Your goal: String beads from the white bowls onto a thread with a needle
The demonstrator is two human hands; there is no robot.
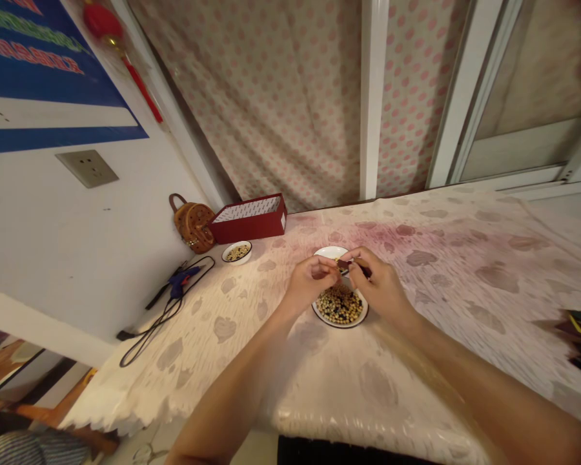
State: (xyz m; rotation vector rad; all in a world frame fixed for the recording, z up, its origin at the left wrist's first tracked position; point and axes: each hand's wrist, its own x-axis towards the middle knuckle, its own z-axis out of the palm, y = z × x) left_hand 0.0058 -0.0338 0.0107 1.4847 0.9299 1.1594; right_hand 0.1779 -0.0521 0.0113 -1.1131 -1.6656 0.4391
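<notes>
Mixed beans (339,305) sit in a white plate (330,252) right below both hands, which block part of it. Left hand (310,282) and right hand (380,284) pinch something small and dark (347,264), can't make out what. Patterned tablecloth (445,336) stretches well right; a small bean dish (236,252) sits off left.

beans (339,309) in plate (330,252) on tablecloth (430,361); small bowl (237,252) left of plate; box (248,218) behind bowl; bag (192,226) just left of box, by wall (53,258); glue gun (178,282) on tablecloth, left of bowl; socket (86,168) on wall.
</notes>
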